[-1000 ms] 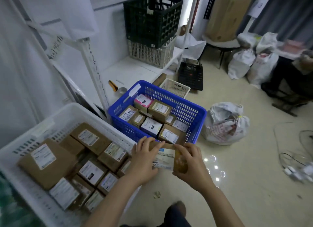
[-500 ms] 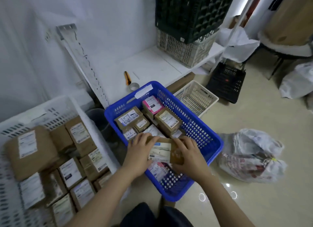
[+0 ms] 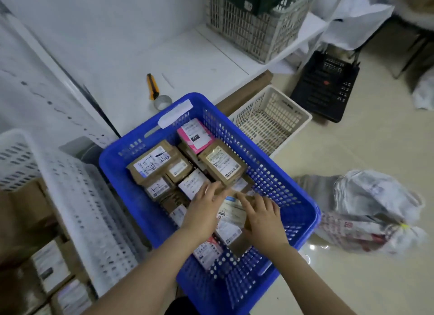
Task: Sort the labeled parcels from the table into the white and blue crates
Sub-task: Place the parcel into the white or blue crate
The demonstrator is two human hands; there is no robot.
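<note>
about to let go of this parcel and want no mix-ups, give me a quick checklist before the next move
1. Parcel inside the blue crate, not the white crate: ok
2. Parcel settled on those beneath: cannot tell
3. Left hand and right hand both touching the parcel: ok
4. Label facing up: ok
5. Label matches this crate: cannot tell, print blurred
6. Room left in the blue crate: ok, near end bare
</note>
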